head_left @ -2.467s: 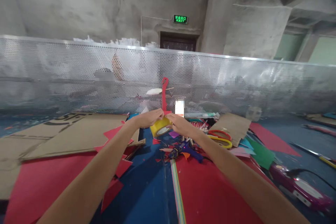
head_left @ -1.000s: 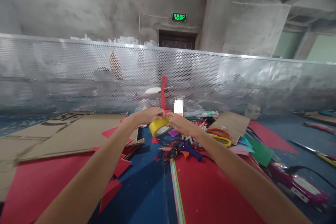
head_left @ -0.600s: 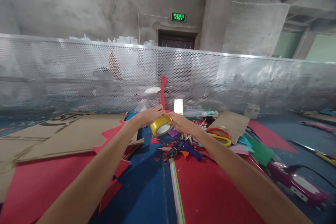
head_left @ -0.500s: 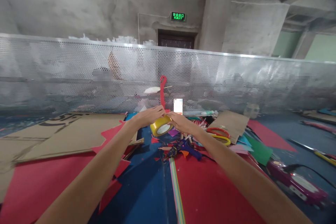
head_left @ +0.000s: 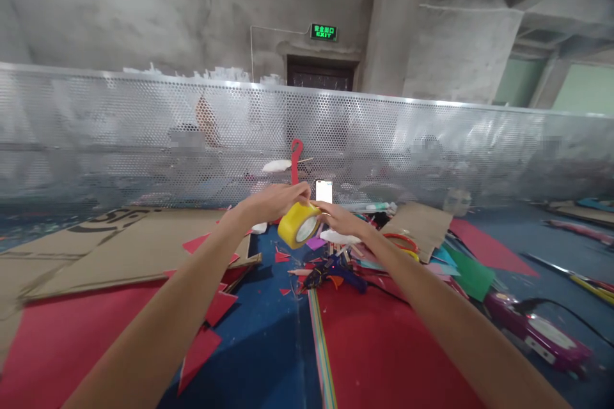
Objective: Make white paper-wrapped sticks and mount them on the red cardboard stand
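Observation:
A roll of yellow tape (head_left: 293, 226) hangs between my hands above the blue table, its white core turned to the right. My left hand (head_left: 283, 198) is closed over the top of the roll. My right hand (head_left: 339, 217) has its fingers pinched at the roll's upper right edge. Just beyond stands a red curved strip (head_left: 295, 163) with a white piece (head_left: 277, 166) beside it. Another white piece (head_left: 339, 238) shows under my right hand. A blue glue gun (head_left: 343, 273) lies below, among scraps.
Brown cardboard (head_left: 139, 249) and red sheets (head_left: 86, 326) cover the left side. A red board (head_left: 384, 345) lies in front. At the right are a purple device (head_left: 537, 332) and scissors (head_left: 570, 275). A perforated metal screen (head_left: 230, 140) rises behind a lit phone (head_left: 323, 191).
My left hand has risen a little and moved right. The tape roll has tilted and shifted slightly right. A white piece now shows below my right hand.

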Tool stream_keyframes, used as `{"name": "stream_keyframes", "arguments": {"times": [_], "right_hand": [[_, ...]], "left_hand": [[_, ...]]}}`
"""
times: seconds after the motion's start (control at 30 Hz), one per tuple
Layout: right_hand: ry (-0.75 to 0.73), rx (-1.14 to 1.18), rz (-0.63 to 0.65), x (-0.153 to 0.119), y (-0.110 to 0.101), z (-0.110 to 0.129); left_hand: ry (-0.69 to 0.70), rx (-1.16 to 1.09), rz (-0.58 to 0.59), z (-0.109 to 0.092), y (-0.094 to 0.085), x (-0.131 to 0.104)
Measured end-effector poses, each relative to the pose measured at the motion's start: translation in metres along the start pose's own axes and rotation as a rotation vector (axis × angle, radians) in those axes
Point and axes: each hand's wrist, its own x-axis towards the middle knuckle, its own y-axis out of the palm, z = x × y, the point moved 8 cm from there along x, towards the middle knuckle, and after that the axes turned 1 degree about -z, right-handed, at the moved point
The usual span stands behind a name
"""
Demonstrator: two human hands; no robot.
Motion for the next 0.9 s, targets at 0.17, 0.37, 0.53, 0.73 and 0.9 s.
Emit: {"name": "stream_keyframes", "arguments": {"times": [0.17,0.37,0.53,0.73,0.9], "right_hand": [[0.011,-0.035,0.077,0.004,0.019,0.012],[-0.074,-0.159,0.082,0.008,0.039,0.026],[-0.028,-0.266,0.052,0.010,0.050,0.028],[0.036,-0.373,-0.045,0.013,0.055,0.025],[0.089,-0.334,-0.091,0.015,0.044,0.026]], "left_hand": [[-0.046,-0.150,-0.004,0.018,0.004,0.000],[-0.096,-0.300,0.129,0.037,0.023,-0.005],[-0.126,-0.356,0.155,0.047,0.024,-0.010],[-0.057,-0.236,0.162,0.043,0.016,-0.008],[-0.064,-0.237,0.070,0.032,0.004,-0.005]]}}
